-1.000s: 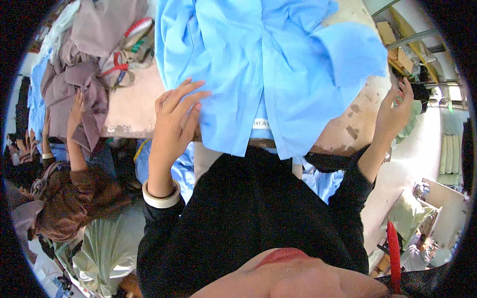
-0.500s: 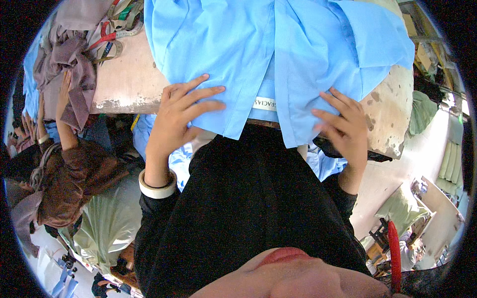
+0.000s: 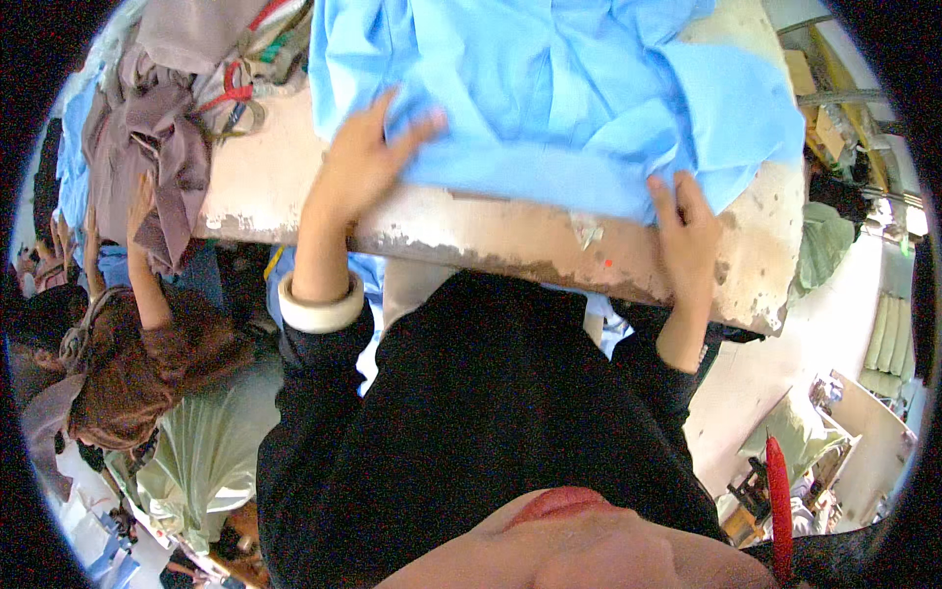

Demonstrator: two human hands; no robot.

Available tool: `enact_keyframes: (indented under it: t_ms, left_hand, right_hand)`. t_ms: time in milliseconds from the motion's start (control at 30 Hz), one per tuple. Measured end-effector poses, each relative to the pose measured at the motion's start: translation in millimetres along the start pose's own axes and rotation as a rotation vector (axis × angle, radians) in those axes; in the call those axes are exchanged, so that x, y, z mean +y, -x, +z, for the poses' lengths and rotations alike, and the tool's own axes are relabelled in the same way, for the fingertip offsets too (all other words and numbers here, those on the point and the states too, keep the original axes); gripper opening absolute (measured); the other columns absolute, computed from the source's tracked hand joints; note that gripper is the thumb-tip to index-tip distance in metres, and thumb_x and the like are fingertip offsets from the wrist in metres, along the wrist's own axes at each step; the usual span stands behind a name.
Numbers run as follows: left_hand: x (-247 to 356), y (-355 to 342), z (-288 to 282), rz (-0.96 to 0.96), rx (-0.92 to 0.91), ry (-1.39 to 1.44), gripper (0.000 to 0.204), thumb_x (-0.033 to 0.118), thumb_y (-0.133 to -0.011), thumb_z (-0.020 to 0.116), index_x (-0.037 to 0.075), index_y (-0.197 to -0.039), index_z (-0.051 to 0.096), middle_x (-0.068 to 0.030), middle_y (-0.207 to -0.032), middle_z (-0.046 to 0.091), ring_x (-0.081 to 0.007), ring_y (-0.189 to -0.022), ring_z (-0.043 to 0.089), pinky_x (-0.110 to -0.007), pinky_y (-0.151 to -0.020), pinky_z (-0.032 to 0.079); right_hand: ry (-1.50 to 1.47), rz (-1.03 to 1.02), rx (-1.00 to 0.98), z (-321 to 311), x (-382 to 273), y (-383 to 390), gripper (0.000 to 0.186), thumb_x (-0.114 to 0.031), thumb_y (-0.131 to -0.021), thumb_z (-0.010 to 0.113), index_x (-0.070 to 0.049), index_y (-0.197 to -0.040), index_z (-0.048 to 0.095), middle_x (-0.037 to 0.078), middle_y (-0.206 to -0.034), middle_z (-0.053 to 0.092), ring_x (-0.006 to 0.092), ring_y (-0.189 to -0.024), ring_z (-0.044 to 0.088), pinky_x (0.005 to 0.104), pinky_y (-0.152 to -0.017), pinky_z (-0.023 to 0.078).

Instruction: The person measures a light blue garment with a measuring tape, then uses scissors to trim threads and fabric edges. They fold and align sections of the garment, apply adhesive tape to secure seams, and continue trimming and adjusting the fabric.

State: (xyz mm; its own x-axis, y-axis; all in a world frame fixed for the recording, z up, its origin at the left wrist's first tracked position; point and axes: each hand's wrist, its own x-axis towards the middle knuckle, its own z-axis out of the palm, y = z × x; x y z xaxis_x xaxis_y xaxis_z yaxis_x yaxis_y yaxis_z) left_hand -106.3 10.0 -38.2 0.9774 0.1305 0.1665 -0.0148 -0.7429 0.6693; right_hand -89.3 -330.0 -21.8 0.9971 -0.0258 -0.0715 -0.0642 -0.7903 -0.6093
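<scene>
Two bare hands work at one light-blue garment (image 3: 510,128), spread across the middle of the surface (image 3: 255,187), its near border lying just short of the worn near edge and its right part reaching toward the right edge. The cloth looks thin, matte and woven, so it is likely light, limp and quick to crease; it should slide a little over the board, and nothing about it suggests fragility. Its ripples and loose folds hint that pulling from one point would skew it, so the best holds seem to be the two ends of the near border, with flat fingers for smoothing the middle. The left hand (image 3: 360,162) is at the left end of that border, its grip apart, thumb and fingers spread and blurred; the right hand (image 3: 685,234) has its fingertips at the right end, and whether that grip is pinched on the cloth I cannot tell. Toward the surface's left edge lie bunched mauve-brown fabric (image 3: 162,128) and a red-and-white tape measure (image 3: 238,95), its marks too small to read. No brand, label or legible writing shows on the garment, nor on the cream roll of tape (image 3: 321,314) around the left wrist.
</scene>
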Motion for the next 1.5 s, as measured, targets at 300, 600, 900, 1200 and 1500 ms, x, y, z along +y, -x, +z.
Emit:
enact_keyframes:
  t_ms: [300,600,900,1200,1500]
  left_hand:
    - [20.4,68.5,-29.1,0.362,-0.159,-0.149,0.050,0.013,-0.062,0.073,0.021,-0.111,0.066,-0.0001,-0.129,0.059,-0.0285,-0.128,0.047,-0.043,-0.105,0.032]
    - [45.2,-23.4,-56.2,0.211,0.231,0.252,0.015,0.015,-0.098,0.053,0.003,-0.105,0.060,-0.0096,-0.082,0.056,-0.0155,-0.083,0.054,-0.032,-0.086,0.043]
    - [179.2,-133.0,-211.5,0.701,0.499,-0.530,0.052,0.024,-0.078,0.073,0.007,-0.125,0.057,-0.0113,-0.119,0.062,-0.0210,-0.115,0.055,-0.032,-0.098,0.042]
    - [241.8,-114.6,-314.1,0.852,0.532,0.119,0.043,0.021,-0.087,0.060,-0.003,-0.123,0.060,-0.0144,-0.116,0.065,-0.0183,-0.105,0.060,-0.029,-0.093,0.045]
    - [275.0,-120.0,-177.3,1.420,-0.210,0.102,0.040,0.023,-0.084,0.073,0.001,-0.116,0.063,-0.0144,-0.115,0.066,-0.0215,-0.097,0.065,-0.035,-0.084,0.053]
  right_hand:
    - [-0.057,-0.440,0.090,-13.1,12.1,49.5,0.014,-0.012,-0.082,0.071,-0.001,-0.088,0.063,0.015,-0.080,0.060,0.0317,-0.078,0.058,0.0389,-0.066,0.045]
    - [-0.258,-0.329,0.355,-106.8,-39.9,-28.3,0.027,-0.029,-0.098,0.060,-0.003,-0.100,0.061,0.009,-0.074,0.059,0.0100,-0.068,0.047,0.0277,-0.062,0.040]
    - [0.220,-0.669,0.700,-228.5,-97.7,-94.8,0.041,-0.029,-0.084,0.068,-0.003,-0.116,0.064,0.019,-0.097,0.069,0.0320,-0.092,0.066,0.0401,-0.086,0.050]
    - [-0.817,-0.726,-0.314,-396.6,-122.0,-61.7,0.031,-0.026,-0.098,0.055,-0.002,-0.117,0.061,0.004,-0.088,0.069,0.0106,-0.064,0.065,0.0262,-0.062,0.055]
    - [-0.458,-0.575,0.143,-284.8,-159.8,-196.7,0.046,-0.033,-0.100,0.051,0.002,-0.130,0.053,0.015,-0.118,0.061,0.0205,-0.106,0.062,0.0344,-0.097,0.050]
